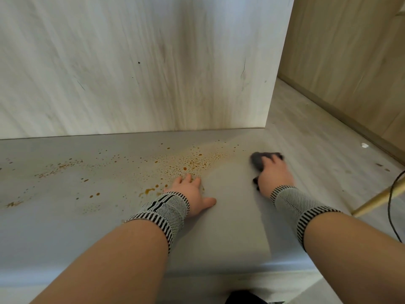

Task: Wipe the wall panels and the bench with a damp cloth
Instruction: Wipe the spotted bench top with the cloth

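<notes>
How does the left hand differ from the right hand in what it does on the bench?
The left hand lies flat on the bench with fingers spread and holds nothing; the right hand presses a dark cloth against it. The left hand rests at the edge of the orange-brown spots; the right hand is further right, on a part without spots. Both wrists wear striped knitted bands.

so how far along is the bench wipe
Early on. The bench looks clean only in a patch near its right end, between the hands. In hand: the right hand presses a dark cloth near the bench's right end, while the left hand rests flat. Left: orange-brown splatter across the middle and left, plus dark streaks on the wall panel.
</notes>
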